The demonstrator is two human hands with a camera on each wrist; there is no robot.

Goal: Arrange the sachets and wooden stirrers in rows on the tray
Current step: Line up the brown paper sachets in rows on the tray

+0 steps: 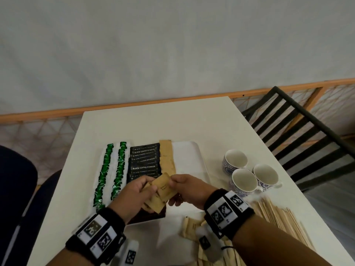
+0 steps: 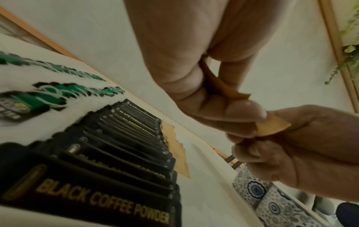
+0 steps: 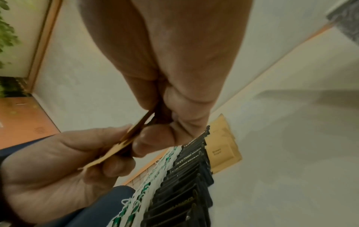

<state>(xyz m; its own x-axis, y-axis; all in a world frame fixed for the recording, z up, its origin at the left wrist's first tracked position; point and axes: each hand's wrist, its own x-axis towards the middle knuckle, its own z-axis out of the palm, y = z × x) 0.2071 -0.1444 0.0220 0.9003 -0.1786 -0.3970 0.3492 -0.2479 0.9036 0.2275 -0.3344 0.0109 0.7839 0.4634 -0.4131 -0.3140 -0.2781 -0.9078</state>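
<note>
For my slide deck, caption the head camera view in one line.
Both hands, left hand and right hand, hold brown paper sugar sachets above the white tray.

Tray [image 1: 194, 150] mid-table [image 1: 153, 121]: tea-bag rows [image 1: 112, 169] left, coffee sachets [image 1: 144, 162] centre, sugar sachets [image 1: 167, 156] right. Cups [image 1: 247, 175] right of tray; stirrers [image 1: 282, 219] nearer, right.

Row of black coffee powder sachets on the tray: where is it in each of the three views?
Head: row of black coffee powder sachets at centre, between the green-and-white sachets and the brown paper sugar sachets.
Left wrist: lower left, running up toward centre.
Right wrist: bottom centre, running diagonally upward.
Shared landmark: the brown row beside it.
</note>
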